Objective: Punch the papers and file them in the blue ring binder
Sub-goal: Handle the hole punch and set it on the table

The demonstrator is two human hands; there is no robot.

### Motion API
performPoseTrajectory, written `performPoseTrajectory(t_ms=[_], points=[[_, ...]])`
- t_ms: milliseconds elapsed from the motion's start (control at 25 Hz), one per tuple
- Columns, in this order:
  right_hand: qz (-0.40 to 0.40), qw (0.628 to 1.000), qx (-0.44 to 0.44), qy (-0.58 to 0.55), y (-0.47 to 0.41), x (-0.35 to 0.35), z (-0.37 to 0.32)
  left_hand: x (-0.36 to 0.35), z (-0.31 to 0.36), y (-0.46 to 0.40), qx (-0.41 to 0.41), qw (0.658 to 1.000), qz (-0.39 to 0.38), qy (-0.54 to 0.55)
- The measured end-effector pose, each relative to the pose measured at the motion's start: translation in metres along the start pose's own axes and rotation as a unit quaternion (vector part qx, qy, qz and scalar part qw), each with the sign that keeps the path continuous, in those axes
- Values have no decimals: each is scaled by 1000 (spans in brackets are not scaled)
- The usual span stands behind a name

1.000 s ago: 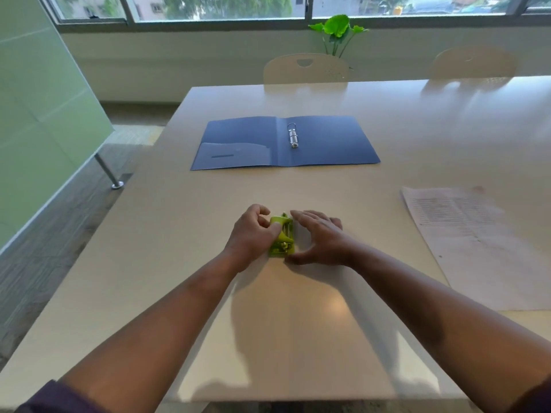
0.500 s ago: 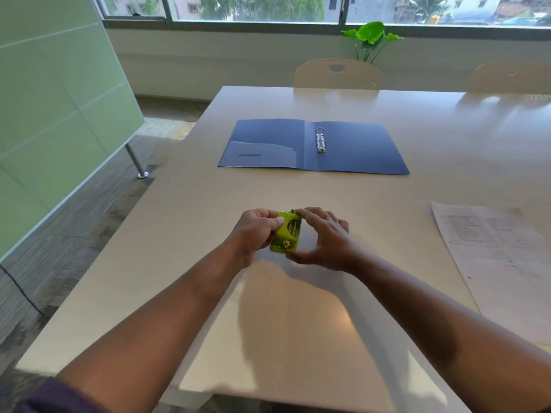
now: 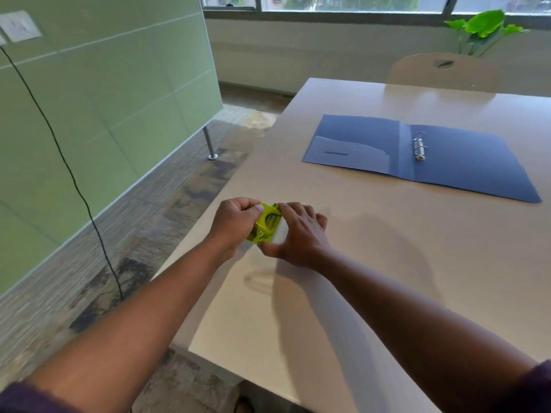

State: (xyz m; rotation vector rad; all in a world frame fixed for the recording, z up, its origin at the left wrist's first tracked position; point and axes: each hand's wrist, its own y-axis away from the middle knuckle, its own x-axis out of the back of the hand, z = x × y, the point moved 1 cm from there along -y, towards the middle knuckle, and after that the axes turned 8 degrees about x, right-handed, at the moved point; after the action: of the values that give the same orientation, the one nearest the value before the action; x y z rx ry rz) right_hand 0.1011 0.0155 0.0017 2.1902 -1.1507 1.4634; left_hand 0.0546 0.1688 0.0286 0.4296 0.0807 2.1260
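A small lime-green hole punch (image 3: 266, 224) is held between both hands, lifted and tilted just above the table's left edge. My left hand (image 3: 234, 223) grips its left side with the thumb on top. My right hand (image 3: 298, 234) clasps its right side and underside. The blue ring binder (image 3: 465, 162) lies open and flat on the table at the far right, its metal rings (image 3: 419, 148) upright along the spine. The papers are out of view.
The beige table (image 3: 372, 263) has its left edge and near corner close to my hands. A green partition wall (image 3: 104, 114) with a metal leg (image 3: 210, 144) and a black cable stands left. A chair (image 3: 444, 73) and plant (image 3: 486, 28) are beyond the table.
The punch has been lifted off the table and tilted between both hands. The view has swung left, so the papers on the right have left the frame.
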Motion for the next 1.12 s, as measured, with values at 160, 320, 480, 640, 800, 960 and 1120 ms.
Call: performPoseTrajectory(t_ms=[160, 320, 480, 640, 800, 960, 1120], points=[[-25, 999, 19, 7, -34, -26, -24, 36, -19, -30, -5, 999, 34, -18], [-20, 999, 36, 31, -51, -39, -33, 54, -26, -44, -17, 999, 38, -13], [-17, 998, 44, 49, -54, -44, -31, 61, -34, -52, -51, 996, 53, -56], [-21, 997, 46, 66, -54, -45, -32, 61, -38, -48, -88, 991, 65, -78], [-24, 996, 52, 71, -51, -44, -31, 58, -43, -43, -126, 983, 89, -101], [-28, 995, 54, 78, -51, -45, -31, 57, -46, -41, -137, 979, 106, -109], [-36, 995, 51, 79, -53, -46, -31, 57, -47, -42, -146, 977, 111, -109]])
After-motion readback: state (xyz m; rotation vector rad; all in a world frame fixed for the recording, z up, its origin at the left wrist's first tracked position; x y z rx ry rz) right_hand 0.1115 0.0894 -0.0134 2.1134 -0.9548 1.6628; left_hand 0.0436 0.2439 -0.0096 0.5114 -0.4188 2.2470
